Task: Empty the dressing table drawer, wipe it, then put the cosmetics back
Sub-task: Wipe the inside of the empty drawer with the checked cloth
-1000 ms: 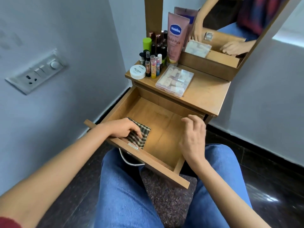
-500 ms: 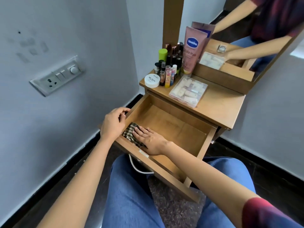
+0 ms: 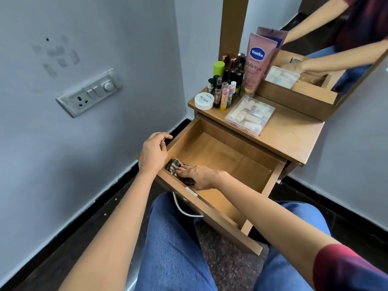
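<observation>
Wipe step, by the look of it. The open wooden drawer (image 3: 226, 162) holds no cosmetics, only the dark checked cloth (image 3: 174, 164), bunched in the floor's 8 o'clock corner against the front panel.

Right hand (image 3: 199, 177): fingers straight, pressed together, flat on the cloth, tips toward 10 o'clock. Probably a palm-down load to scrub that corner.

Left hand (image 3: 154, 153): at the drawer's 9 o'clock, fingers curled over the top edge of the left side wall. Likely bracing so the drawer doesn't slide under the push.

Drawer long axis runs along its front panel, 10-to-4 o'clock, and it's pulled out toward 7, over the lap. The cloth's long axis is roughly parallel to that panel.

Cosmetics are parked on the table (image 3: 294, 133) at 1 o'clock, clear of the wipe:
- pink Vaseline tube (image 3: 257, 64), upright
- small bottles (image 3: 225, 89), clustered
- white round jar (image 3: 204, 101)
- clear plastic box of small tubes (image 3: 249, 115), flat, nearest the drawer

Put-back not yet begun.
</observation>
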